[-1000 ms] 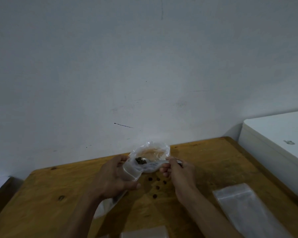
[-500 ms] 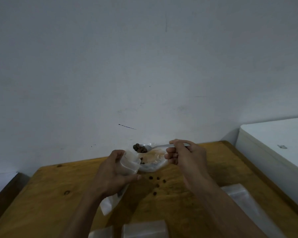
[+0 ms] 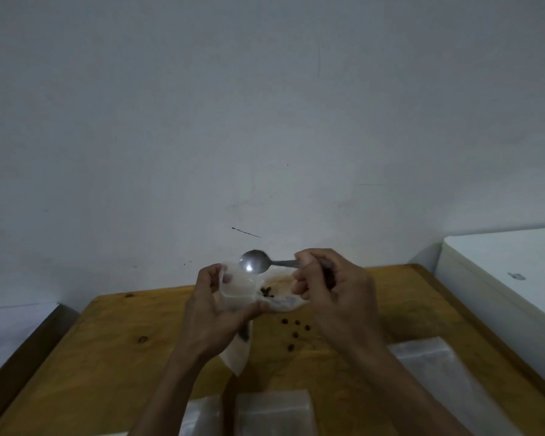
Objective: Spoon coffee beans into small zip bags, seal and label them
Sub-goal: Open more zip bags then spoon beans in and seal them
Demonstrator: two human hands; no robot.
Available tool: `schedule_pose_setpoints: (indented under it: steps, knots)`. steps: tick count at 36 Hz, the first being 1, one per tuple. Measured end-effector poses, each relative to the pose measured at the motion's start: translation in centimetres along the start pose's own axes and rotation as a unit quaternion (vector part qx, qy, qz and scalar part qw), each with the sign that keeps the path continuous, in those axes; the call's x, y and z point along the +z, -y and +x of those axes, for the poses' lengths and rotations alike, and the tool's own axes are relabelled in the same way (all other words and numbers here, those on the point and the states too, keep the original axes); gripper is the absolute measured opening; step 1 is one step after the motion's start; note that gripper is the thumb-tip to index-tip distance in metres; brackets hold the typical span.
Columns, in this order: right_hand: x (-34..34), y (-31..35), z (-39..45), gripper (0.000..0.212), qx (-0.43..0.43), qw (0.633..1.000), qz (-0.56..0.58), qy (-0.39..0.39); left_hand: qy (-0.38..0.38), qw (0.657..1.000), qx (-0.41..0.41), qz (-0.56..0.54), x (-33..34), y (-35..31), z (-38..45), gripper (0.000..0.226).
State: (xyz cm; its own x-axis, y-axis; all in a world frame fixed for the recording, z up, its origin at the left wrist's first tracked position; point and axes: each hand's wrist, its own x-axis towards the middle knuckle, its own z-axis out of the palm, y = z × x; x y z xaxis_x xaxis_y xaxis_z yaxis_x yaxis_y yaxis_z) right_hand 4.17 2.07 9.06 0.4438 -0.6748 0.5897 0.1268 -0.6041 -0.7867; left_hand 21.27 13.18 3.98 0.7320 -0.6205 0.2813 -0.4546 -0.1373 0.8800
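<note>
Dim, flat, bluish-grey light fills the scene, with no visible source; the wall [image 3: 265, 105] darkens toward the corners. The one bright glint sits in the bowl of the spoon [image 3: 254, 262], and soft shadows lie on the bench [image 3: 107, 357] beneath the arms. Detail is soft and grainy throughout, and wide-angle distortion splays the bench edges.

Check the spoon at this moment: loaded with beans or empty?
Empty. The spoon in the right hand shows a bare, shiny bowl above the small zip bag held by the left hand.
</note>
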Motion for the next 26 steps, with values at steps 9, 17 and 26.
schedule_pose_setpoints:
  steps: [9, 17, 26]
  knots:
    - [0.4, -6.0, 1.8, 0.022, 0.180, 0.980, -0.071, -0.051, -0.024, 1.000, -0.009, -0.013, -1.1, 0.0, -0.6, 0.124]
    - [1.3, -10.7, 2.0, 0.016, 0.327, 0.944, -0.033, -0.011, -0.018, 1.000, -0.007, -0.015, -1.7, 0.1, -0.8, 0.107]
    - [-1.7, -9.1, 1.7, 0.062, 0.314, 0.914, -0.242, 0.089, -0.009, 0.999, -0.015, -0.027, -1.1, 0.0, -1.1, 0.096]
